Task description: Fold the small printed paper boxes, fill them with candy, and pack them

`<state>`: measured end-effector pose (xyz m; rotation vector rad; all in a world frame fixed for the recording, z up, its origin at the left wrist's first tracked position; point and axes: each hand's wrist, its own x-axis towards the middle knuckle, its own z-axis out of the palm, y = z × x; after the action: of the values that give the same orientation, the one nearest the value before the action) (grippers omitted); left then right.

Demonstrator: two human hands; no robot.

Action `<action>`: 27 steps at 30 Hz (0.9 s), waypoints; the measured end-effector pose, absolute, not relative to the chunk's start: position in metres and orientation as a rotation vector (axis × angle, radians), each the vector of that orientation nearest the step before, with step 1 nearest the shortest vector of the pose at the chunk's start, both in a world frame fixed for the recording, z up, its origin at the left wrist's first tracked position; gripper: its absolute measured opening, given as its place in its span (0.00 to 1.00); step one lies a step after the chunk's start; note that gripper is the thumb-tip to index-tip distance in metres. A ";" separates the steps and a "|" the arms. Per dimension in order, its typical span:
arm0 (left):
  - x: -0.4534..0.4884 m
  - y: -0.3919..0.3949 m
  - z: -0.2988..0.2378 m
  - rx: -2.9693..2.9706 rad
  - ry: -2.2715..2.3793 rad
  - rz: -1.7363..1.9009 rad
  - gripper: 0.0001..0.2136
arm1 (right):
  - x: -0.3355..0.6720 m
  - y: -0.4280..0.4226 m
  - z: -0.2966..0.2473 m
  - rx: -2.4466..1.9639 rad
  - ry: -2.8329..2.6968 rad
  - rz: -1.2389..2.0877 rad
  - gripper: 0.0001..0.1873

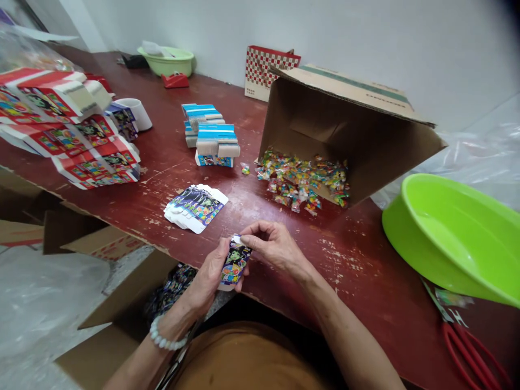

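Note:
A small purple printed candy box [235, 264] with a green-faced figure is held upright over the table's front edge. My left hand [212, 269] wraps round its side, fingers closed on it. At the top corner, the thumb and fingers of my right hand [273, 245] pinch the box by its white flap. Just beyond lies a fanned stack of flat purple boxes [197, 207]. Small clear packets of colourful candy [300, 179] spill from a cardboard carton [345, 124] lying on its side. One single candy packet [245, 168] sits apart to the left.
Bundled red boxes [97, 157] are piled at the left, with bundled blue boxes [217, 142] mid-table. A green basin [450, 238] and red-handled scissors [467, 346] lie at the right. Below the table edge, an open carton [125, 292] holds many dark boxes.

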<state>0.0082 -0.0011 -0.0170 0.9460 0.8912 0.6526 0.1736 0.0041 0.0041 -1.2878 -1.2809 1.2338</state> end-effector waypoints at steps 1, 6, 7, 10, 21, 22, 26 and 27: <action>0.007 0.000 -0.018 0.975 0.893 0.648 0.29 | 0.173 0.004 0.004 -1.298 -1.269 1.216 0.08; 0.003 0.006 -0.023 1.056 0.876 0.637 0.28 | 0.169 0.000 0.003 -1.334 -1.228 1.227 0.09; 0.003 0.006 -0.023 1.049 0.876 0.636 0.28 | 0.168 0.000 0.003 -1.335 -1.229 1.244 0.08; 0.003 0.005 -0.022 1.005 0.891 0.656 0.28 | 0.168 -0.004 0.005 -1.322 -1.272 1.225 0.07; 0.024 -0.002 -0.015 0.687 0.821 0.694 0.23 | 0.186 0.000 -0.019 -1.357 -1.595 0.888 0.11; 0.024 0.001 -0.014 0.677 0.811 0.694 0.23 | 0.199 0.009 -0.020 -1.407 -1.584 0.808 0.12; 0.017 0.019 -0.016 0.694 0.896 0.726 0.22 | 0.257 0.041 -0.028 -1.861 -1.486 0.273 0.17; 0.013 0.023 -0.018 0.696 0.934 0.749 0.23 | 0.268 0.045 -0.031 -1.982 -1.446 0.228 0.21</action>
<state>0.0126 0.0234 -0.0181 0.6960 0.9344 0.7492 0.2683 0.0454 -0.0311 -1.9819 -1.4456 0.2279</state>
